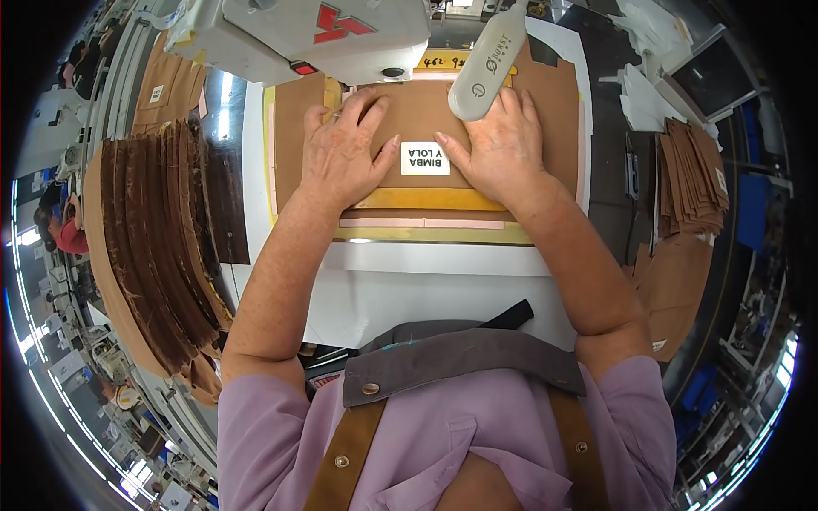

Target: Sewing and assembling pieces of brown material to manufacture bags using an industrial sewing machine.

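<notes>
A brown fabric panel lies in front of me in a sewing template with pale yellow and pink edges. On the panel, between my thumbs, sits a small white rectangular label with dark print. My left hand presses on the fabric left of the label, its fingers spread and slightly bent. On the label's right, my right hand rests flat on the fabric. Its fingertips lie partly behind a white paddle-shaped device. A yellow strip runs across the panel just nearer than the label.
A white machine head overhangs the far left of the template. The white device reaches down at the far right. Brown fabric pieces are stacked at left. More labelled brown pieces lie at right, below a monitor.
</notes>
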{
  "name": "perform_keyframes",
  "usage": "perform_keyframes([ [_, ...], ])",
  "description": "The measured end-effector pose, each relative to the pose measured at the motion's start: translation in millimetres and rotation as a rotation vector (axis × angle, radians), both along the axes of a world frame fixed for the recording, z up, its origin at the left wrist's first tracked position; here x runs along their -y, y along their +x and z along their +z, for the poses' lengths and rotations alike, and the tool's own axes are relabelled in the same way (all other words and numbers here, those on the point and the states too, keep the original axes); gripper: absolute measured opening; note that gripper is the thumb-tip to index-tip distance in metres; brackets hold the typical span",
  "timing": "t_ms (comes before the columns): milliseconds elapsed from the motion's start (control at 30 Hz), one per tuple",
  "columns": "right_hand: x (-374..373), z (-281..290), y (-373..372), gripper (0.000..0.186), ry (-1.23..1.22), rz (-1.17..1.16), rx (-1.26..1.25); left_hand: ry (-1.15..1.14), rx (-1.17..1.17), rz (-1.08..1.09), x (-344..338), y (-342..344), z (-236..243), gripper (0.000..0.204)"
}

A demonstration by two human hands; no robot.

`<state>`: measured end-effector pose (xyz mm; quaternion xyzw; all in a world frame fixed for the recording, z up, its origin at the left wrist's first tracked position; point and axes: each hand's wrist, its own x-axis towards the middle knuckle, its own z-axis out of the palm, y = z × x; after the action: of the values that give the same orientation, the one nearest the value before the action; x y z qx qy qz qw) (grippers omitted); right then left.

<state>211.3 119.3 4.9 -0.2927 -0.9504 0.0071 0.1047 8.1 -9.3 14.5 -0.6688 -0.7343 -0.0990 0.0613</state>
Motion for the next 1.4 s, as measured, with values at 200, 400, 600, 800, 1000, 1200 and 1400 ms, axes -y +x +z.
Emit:
perform_keyframes([
  [200,9,6,-16,0.057,-0.051,0.016,-0.090,-0.002,0.024,0.038,9,-15,0,0.058],
  [400,16,7,-26,0.065,-0.014,0.024,-0.022,-0.060,-0.075,0.072,16,-27,2,0.061],
  [600,22,4,-33,0.066,0.077,0.035,-0.019,-0.105,-0.063,0.105,22,-33,8,0.062],
  [800,25,6,-40,0.065,0.020,0.043,-0.015,-0.123,-0.082,0.126,29,-47,7,0.064],
  [1000,31,-4,-44,0.057,-0.003,0.064,-0.131,-0.073,-0.149,0.142,39,-61,2,0.062],
  [1200,35,-10,-51,0.052,-0.067,0.122,-0.227,-0.098,-0.138,0.163,45,-72,2,0.063],
  [1400,36,-10,-52,0.055,-0.026,0.113,-0.180,-0.113,-0.137,0.180,38,-64,8,0.060],
])
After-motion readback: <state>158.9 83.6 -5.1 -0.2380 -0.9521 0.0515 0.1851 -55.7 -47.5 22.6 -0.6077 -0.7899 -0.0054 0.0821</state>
